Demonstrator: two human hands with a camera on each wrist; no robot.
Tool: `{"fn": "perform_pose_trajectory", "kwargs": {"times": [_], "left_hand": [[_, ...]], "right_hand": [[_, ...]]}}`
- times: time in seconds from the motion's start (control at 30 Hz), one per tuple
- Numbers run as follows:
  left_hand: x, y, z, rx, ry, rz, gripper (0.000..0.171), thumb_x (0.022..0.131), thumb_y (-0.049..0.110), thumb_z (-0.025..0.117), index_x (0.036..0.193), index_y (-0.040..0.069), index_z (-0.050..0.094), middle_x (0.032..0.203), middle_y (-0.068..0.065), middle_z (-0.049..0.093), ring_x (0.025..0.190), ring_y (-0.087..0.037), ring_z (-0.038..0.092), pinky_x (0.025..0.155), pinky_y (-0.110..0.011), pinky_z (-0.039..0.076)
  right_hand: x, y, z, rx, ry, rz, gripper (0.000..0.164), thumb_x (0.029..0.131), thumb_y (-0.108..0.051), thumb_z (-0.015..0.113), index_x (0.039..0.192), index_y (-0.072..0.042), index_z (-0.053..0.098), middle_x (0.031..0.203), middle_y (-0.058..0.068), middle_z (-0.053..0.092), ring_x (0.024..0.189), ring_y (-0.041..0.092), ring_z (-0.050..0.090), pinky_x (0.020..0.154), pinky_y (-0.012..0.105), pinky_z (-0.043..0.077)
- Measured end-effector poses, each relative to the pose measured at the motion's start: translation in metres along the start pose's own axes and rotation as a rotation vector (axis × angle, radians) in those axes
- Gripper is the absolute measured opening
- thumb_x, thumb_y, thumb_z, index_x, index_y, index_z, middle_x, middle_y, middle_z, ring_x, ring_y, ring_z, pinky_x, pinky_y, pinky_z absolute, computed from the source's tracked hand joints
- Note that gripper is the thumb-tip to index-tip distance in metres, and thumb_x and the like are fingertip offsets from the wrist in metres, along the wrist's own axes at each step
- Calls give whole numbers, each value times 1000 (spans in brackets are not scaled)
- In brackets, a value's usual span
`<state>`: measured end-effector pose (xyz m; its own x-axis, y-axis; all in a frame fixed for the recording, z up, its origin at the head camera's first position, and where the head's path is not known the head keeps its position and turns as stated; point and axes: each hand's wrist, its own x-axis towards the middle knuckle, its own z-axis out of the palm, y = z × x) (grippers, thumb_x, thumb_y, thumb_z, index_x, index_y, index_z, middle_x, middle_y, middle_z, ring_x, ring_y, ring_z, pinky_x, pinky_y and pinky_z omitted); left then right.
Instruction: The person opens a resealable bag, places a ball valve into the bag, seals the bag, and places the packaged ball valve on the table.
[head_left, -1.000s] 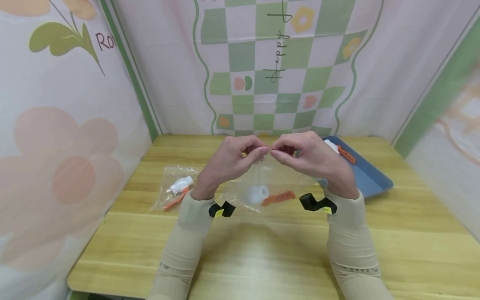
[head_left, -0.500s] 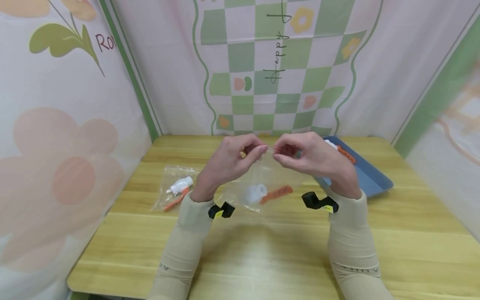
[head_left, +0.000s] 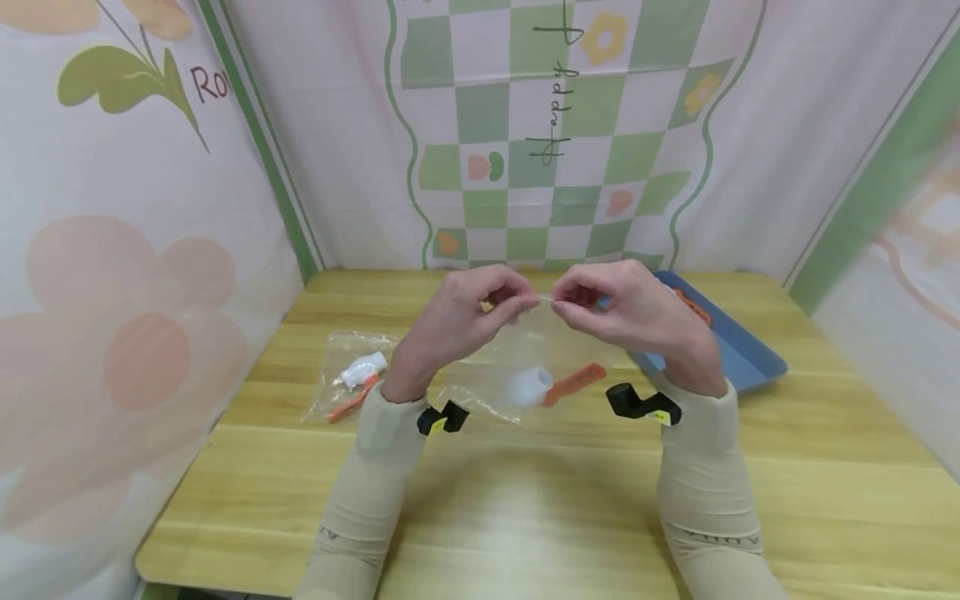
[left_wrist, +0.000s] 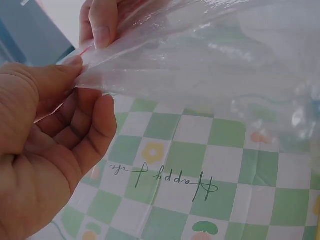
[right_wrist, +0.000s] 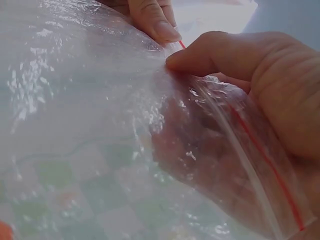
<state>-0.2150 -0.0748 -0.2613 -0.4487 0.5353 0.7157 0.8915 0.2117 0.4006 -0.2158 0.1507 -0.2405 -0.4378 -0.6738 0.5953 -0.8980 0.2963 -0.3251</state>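
Observation:
A clear zip bag hangs above the table, its top edge pinched by both hands close together. My left hand grips that edge between thumb and index finger. Just to its right, my right hand pinches the same edge; in the right wrist view the bag's red-lined zip strip runs down past its palm. Inside the bag's lower part are a white rounded piece with a hole in its end and an orange strip with holes. How far the zip is closed, I cannot tell.
Left on the table lies another clear bag holding a white piece and an orange piece. A blue tray stands at the back right, partly behind my right hand, with an orange piece in it.
My right hand has shifted slightly right, so a short stretch of bag edge shows between the hands. The contents have swung left, then right. The left hand has hardly moved.

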Motion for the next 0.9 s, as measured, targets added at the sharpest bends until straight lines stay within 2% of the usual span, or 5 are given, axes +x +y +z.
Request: {"fn": "perform_pose_trajectory", "kwargs": {"times": [0.3, 0.5, 0.67, 0.9], "left_hand": [[1, 2, 0, 35, -10, 26, 8, 86, 10, 65, 92, 4, 66, 80, -1, 63, 63, -2, 53, 58, -16, 47], [0, 2, 1, 71, -14, 31, 7, 88, 11, 63, 91, 5, 65, 75, 1, 59, 61, -3, 50, 56, -14, 45], [-2, 2, 2, 36, -1, -5, 6, 89, 10, 61, 89, 4, 63, 71, 2, 56, 57, -4, 46, 51, -17, 41], [-4, 1, 1, 19, 9, -55, 10, 92, 14, 58, 88, 5, 61, 69, 2, 52, 54, -5, 43, 47, -20, 38]], "right_hand": [[0, 0, -1, 10, -20, 4, 17, 80, 2, 67, 86, -14, 65, 72, -11, 57, 63, 3, 51, 58, 14, 42], [0, 0, 1, 26, -48, -3, 15, 80, 0, 67, 86, -13, 65, 71, -11, 57, 62, 3, 51, 56, 15, 42], [1, 1, 1, 48, -85, 1, 10, 83, -4, 66, 89, -12, 64, 72, -11, 55, 62, 2, 50, 55, 16, 42], [0, 1, 1, 40, -72, 24, 16, 81, 0, 66, 88, -14, 63, 72, -12, 56, 63, 3, 52, 57, 16, 44]]}}
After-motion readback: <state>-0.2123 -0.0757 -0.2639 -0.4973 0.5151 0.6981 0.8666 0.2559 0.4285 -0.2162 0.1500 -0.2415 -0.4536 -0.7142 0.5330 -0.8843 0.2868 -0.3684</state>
